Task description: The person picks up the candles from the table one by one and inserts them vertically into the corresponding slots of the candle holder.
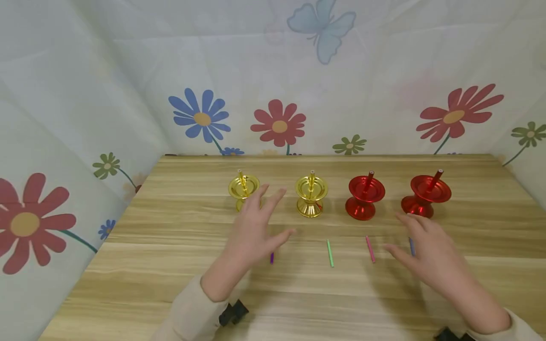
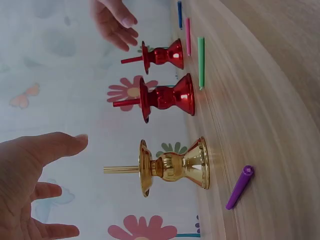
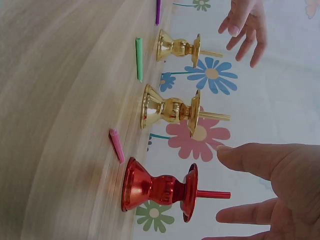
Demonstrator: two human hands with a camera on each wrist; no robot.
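Grip on my left (image 1: 250, 232), spread like my right grip (image 1: 436, 255), hangs above the purple stick (image 1: 272, 258) pointing roughly away from me.

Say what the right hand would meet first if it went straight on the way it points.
Probably the left one of the two red holders, ahead of the right hand, though depth is unclear.

I see plain cream sleeves (image 1: 187, 310) ending near the wrists (image 1: 222, 277), a small, blocky black device (image 1: 233, 312) jutting out beside the left cuff (image 1: 209, 291), and a second device (image 1: 452, 335), partly visible, near the right. The hands (image 1: 251, 232) are bare.
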